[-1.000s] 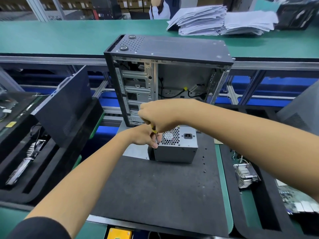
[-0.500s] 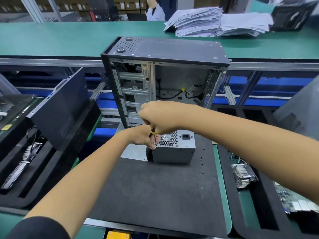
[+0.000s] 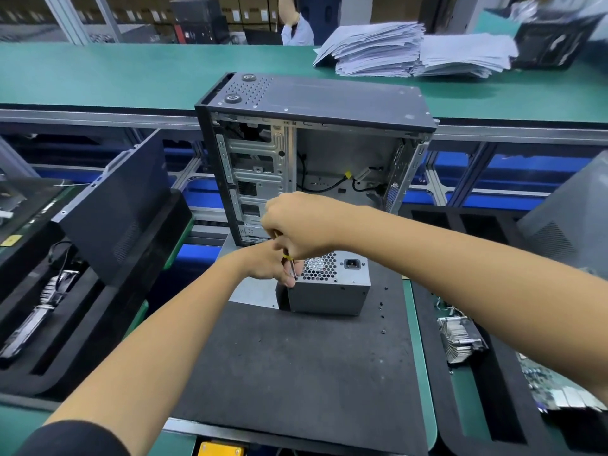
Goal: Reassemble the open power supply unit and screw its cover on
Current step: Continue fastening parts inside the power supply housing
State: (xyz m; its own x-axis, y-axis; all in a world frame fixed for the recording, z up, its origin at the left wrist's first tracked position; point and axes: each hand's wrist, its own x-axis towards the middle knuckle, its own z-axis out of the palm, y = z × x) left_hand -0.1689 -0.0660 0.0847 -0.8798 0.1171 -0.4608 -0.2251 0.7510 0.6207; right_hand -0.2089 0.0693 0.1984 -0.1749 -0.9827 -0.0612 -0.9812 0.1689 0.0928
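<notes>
A grey power supply unit point(image 3: 332, 291) stands on a black foam mat point(image 3: 296, 366), its honeycomb fan grille and power socket facing up. My right hand point(image 3: 299, 222) is shut on a screwdriver point(image 3: 291, 266) with a yellow band; its shaft points down at the unit's upper left corner. My left hand point(image 3: 268, 266) rests against the unit's left side beside the screwdriver tip, fingers curled at that corner. Whether it pinches a screw is hidden. Several small screws point(image 3: 381, 312) lie on the mat to the right of the unit.
An open, empty computer case point(image 3: 312, 153) stands upright just behind the unit. A black side panel point(image 3: 115, 209) leans at the left over foam trays. A heatsink point(image 3: 460, 337) and circuit boards lie at the right. Paper stacks point(image 3: 411, 51) sit on the far green bench.
Both hands stay at the unit's upper left corner with the screwdriver. The view has shifted slightly; nothing else has visibly moved.
</notes>
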